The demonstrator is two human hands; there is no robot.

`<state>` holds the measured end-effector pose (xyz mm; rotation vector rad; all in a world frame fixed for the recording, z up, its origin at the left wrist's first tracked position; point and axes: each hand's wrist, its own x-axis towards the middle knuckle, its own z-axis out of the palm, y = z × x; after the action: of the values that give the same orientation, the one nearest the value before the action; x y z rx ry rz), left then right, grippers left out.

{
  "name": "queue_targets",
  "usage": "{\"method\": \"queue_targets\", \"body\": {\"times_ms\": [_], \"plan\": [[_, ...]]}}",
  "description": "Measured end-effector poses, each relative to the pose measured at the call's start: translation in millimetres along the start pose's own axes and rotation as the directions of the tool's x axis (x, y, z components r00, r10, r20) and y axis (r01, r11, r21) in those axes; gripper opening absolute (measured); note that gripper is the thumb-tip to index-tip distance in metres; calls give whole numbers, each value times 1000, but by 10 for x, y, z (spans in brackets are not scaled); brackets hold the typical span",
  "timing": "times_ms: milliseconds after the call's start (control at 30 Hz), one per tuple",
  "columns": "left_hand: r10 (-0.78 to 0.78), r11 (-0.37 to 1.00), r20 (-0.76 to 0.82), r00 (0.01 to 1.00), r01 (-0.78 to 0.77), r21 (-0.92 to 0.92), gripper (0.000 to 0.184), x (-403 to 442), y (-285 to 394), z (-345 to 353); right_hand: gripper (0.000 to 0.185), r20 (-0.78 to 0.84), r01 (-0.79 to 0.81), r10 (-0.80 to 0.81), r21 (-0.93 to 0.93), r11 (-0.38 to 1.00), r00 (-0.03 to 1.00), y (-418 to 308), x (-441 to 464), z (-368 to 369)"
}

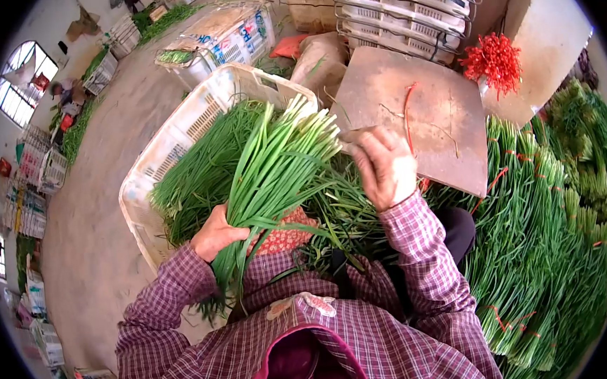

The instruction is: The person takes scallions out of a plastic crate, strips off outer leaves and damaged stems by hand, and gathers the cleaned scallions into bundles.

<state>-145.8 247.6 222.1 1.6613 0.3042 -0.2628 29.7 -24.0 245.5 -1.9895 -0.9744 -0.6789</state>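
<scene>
My left hand [215, 232] is wrapped round the leafy part of a loose bunch of garlic chives [267, 171], with the pale stem ends pointing up and away to the right. Beside those ends is my right hand [386, 166], its fingers closed in a pinch; what they hold, if anything, cannot be made out. More garlic chives [206, 154] lie in the white plastic crate [193, 127] behind the bunch. Loose leaves [347, 207] cover my lap under the right forearm, and a red patterned cloth [289, 233] shows below the bunch.
A square board [446, 116] with a red tie [406, 112] stands ahead right. Red ties [493, 63] hang in a cluster beside it. Tied chive bundles [532, 244] are heaped at right. Stacked crates [404, 20] and a covered crate [229, 36] stand farther back.
</scene>
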Motion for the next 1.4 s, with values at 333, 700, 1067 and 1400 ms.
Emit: {"method": "queue_targets", "body": {"times_ms": [333, 700, 1067, 1400], "plan": [[126, 972, -78, 989, -107, 207, 40, -52, -70, 94, 24, 133, 139, -124, -107, 985, 983, -171, 110, 287], [222, 931, -76, 972, -188, 314, 50, -94, -93, -2, 19, 414, 163, -208, 141, 977, 886, -193, 127, 559], [158, 960, -40, 987, -144, 241, 52, -113, -102, -36, 13, 308, -473, 362, 491, 732, 880, -46, 209, 617], [39, 960, -94, 995, -12, 280, 50, -280, -278, -314, 17, 194, -576, 566, 505, 643, 801, 1290, -14, -380]]}}
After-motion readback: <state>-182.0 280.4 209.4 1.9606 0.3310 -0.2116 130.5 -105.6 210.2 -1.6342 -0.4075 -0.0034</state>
